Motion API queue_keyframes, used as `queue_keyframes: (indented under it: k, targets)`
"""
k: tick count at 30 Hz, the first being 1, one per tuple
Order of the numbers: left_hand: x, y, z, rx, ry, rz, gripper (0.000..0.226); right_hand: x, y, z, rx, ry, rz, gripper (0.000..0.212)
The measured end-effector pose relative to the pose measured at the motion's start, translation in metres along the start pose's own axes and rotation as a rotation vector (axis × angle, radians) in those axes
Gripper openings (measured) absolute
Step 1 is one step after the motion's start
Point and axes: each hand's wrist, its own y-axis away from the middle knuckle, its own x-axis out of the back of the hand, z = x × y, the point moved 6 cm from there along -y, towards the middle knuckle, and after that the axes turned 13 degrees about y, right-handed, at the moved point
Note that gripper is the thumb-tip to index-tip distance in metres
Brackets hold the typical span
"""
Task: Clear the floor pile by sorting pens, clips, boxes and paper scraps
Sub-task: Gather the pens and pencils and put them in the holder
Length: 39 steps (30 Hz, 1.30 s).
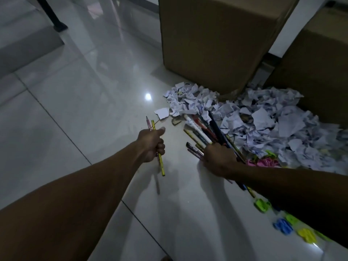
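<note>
Left hand (151,143) grips two thin pencils (157,147); right hand (219,157) clasps mixed pens (205,132) beside crumpled white paper scraps (263,125); gather parallel, tips aligned.

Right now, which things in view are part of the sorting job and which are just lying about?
Job:
- pencils in left hand
- pen bundle gripped by right hand
- paper scraps
- coloured clips
- cardboard boxes

Just there:
- black furniture leg
- tiled floor
</note>
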Motion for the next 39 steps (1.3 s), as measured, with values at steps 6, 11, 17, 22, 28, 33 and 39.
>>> queue_keyframes:
  k: [6,11,17,22,28,33,39]
  targets:
    - [0.004,0.006,-0.012,0.107,0.077,-0.045,0.032,-0.004,0.008,-0.007,-0.023,0.125,-0.013,0.02]
    - [0.001,0.013,-0.021,0.131,-0.071,-0.077,0.018,-0.003,0.007,-0.01,-0.059,0.073,-0.046,0.02]
    - [-0.01,0.009,-0.022,0.005,-0.109,-0.066,0.032,0.014,-0.007,-0.021,-0.156,-0.995,-0.148,0.017]
    - [-0.04,0.013,-0.021,-0.045,-0.147,-0.14,0.019,0.02,-0.008,-0.027,-0.114,-1.239,-0.276,0.019]
    - [-0.029,0.0,-0.012,-0.124,-0.109,0.078,0.031,0.006,-0.017,0.019,-0.175,-0.564,0.017,0.009]
    - [-0.014,-0.003,-0.017,-0.095,-0.045,0.099,0.027,-0.008,-0.01,0.024,-0.103,-0.017,-0.044,0.03]
    - [-0.016,-0.005,-0.033,0.026,-0.025,0.031,0.015,-0.004,-0.008,0.009,-0.06,0.107,0.019,0.021]
